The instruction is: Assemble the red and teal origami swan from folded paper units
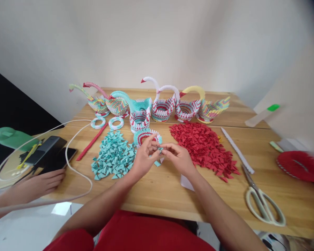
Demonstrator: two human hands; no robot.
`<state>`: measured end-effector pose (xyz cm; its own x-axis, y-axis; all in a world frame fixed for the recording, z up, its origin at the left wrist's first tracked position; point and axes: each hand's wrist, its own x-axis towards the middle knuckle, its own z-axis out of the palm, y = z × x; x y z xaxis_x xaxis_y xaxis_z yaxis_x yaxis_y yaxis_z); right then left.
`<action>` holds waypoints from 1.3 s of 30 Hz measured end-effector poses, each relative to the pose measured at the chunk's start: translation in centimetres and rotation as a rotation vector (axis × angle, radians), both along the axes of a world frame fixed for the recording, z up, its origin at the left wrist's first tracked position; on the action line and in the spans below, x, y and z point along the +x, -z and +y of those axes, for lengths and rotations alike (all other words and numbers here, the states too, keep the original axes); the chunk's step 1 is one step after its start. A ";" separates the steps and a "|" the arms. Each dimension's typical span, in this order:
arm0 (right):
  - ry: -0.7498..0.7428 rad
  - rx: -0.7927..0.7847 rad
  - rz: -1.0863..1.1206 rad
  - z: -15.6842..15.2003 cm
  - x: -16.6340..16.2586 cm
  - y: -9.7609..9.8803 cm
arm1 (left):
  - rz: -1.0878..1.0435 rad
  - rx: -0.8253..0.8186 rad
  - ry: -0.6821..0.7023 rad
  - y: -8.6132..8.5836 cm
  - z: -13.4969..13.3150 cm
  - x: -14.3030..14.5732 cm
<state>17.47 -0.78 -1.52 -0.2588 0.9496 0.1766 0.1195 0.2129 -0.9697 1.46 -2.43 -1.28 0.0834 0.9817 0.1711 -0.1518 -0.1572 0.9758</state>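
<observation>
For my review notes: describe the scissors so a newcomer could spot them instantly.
Start at the wooden table and go to its near right corner. The scissors lie flat there, just below the red paper pile; they alone have metal blades and pale looped handles.

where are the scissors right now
In the head view the scissors lie on the table at the lower right, near its front edge, below the white paper strip and right of the red paper pile.

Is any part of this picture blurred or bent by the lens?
Head view: the red disc at the right edge is smeared; the table edges bow outward, a wide-angle effect; the corners darken; both hands and the teal pieces look sharp under soft, even light.
</observation>
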 end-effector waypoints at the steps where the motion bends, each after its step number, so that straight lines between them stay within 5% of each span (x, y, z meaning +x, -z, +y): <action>1: 0.007 0.023 -0.023 0.0 0.0 0.0 | 0.031 0.020 -0.010 0.1 -0.1 0.0; 9: 0.146 0.174 -0.125 -0.5 0.0 -0.5 | 0.392 0.320 -0.073 0.7 -1.0 0.1; 18: 0.298 0.070 -0.003 -0.7 -0.5 0.4 | 0.170 0.002 -0.036 0.8 -0.6 0.5; 27: 0.190 0.218 -0.122 -1.8 -1.3 0.1 | 0.400 0.254 -0.166 0.1 -0.4 -0.2; 39: 0.195 0.301 -0.207 -1.8 -0.6 -0.2 | 0.149 0.037 -0.088 0.5 -0.5 0.2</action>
